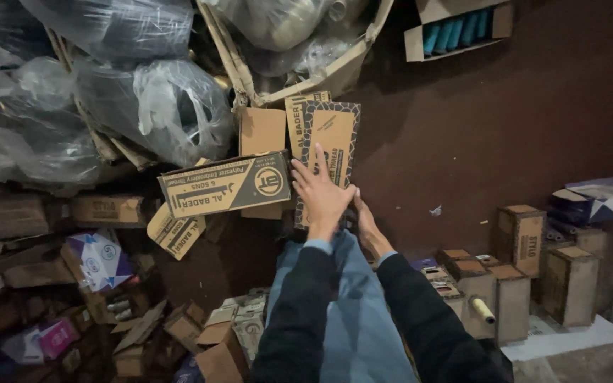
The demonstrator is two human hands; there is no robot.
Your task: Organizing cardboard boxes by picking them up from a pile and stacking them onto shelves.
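My left hand (318,190) lies flat, fingers spread, on the end of a long brown printed cardboard box (225,184) that sits tilted on the pile. My right hand (367,228) reaches under the left one, toward the lower edge of a flattened brown carton with a dark patterned border (335,131); its fingers are hidden, so its grip cannot be made out. Both arms wear dark sleeves. A blue cloth (352,305) hangs between my forearms.
Clear plastic sacks (157,99) are heaped at upper left. Small brown boxes (519,237) stand at the right on a white slab (576,347). Loose cartons (179,326) litter the lower left. An open box of blue tubes (455,28) lies on the dark red floor (505,120).
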